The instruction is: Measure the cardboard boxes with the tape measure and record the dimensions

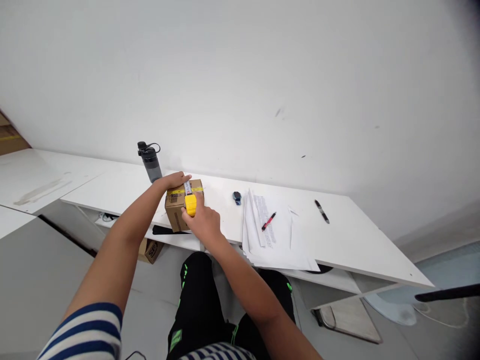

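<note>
Cardboard box, small, brown and closed, sits at the white desk's front edge, left hand fingers flat on top, right hand pinching a yellow plastic tape measure stretched across it.

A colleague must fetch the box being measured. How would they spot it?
On the long white table by the wall, look just right of the dark water bottle. The brown cardboard box stands there, the left hand on top, the right hand holding a yellow tape measure on it; the only box on the tabletop.
</note>
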{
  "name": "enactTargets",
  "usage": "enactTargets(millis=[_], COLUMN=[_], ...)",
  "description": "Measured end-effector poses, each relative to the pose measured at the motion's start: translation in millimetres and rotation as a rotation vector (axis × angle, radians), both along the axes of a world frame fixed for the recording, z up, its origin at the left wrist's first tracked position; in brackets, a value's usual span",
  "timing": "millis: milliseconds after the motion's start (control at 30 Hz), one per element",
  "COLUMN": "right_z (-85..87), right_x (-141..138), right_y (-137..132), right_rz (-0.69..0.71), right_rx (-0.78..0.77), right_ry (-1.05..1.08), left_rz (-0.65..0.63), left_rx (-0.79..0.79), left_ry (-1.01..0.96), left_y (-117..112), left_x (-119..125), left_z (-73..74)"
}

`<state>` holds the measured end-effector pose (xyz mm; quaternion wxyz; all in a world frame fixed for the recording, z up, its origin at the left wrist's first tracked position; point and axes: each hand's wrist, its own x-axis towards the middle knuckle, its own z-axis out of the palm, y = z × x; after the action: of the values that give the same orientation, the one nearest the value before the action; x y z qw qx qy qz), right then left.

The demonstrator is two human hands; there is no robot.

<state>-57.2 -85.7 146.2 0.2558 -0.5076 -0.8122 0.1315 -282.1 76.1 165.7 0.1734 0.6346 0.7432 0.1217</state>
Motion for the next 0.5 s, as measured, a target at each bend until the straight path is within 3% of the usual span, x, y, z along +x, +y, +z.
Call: enactTargets(millis=[167,333,433,500], right_z=[-3.9,-5.0,-3.6,-5.2], right_x=[1.0,14.1,25.1,31.6], right_y=[3.4,12.6,21.1,28.4], right_rz=[0.006,0.036,-0.008,-0.032], right_rx=[0.016,0.072,0.023,-0.039], right_ry=[-0.014,0.045,0.228,0.396], left_rz=[-0.039,0.007,-0.023,-0.056], left_rx=[0.182,0.513,0.479,0.389], left_ry=[0.097,0.156,0.028,-0.003], left_y=[-24.3,-58.7,-78.8,-89.7], left_x=[20.0,43.9,58.9,65.1], left_z=[5.4,29.8,35.8,30.7])
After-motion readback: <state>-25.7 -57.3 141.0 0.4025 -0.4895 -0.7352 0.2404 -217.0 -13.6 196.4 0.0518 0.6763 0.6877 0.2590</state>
